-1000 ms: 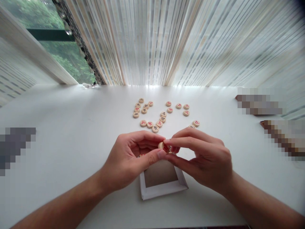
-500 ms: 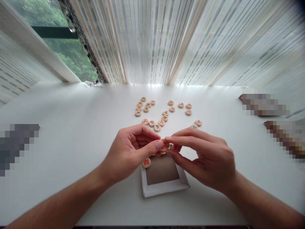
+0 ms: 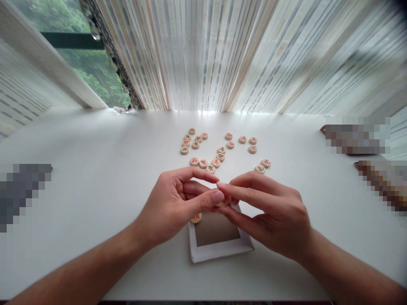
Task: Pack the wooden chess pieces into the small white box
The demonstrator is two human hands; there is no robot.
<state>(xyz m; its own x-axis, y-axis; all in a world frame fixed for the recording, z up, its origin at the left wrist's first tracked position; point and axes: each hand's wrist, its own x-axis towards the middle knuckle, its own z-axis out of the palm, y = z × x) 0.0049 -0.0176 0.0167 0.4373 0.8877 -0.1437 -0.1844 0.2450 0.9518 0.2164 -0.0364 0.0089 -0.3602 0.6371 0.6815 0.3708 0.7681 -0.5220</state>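
Between the fingertips of both hands is a round wooden piece (image 3: 225, 200) with a red character, mostly covered by fingers. My left hand (image 3: 178, 203) pinches it from the left, its thumb across the front. From the right, my right hand (image 3: 270, 212) grips it with thumb and fingers. Below them lies a shallow white box (image 3: 219, 251) with a brown inside. Another red-marked piece (image 3: 196, 217) rests at the box's left side, partly hidden by my left hand. The box's far part is hidden behind the hands.
Several round pieces with red or black characters, including a black-marked one (image 3: 210, 168), lie scattered on the white table (image 3: 104, 169) beyond my hands. Blurred-out objects are at the left and right edges. Striped curtains (image 3: 197, 55) hang behind.
The held piece has shifted slightly down and right and is more covered by the fingers. A black-marked piece seen beside it at my right fingertips is now hidden.
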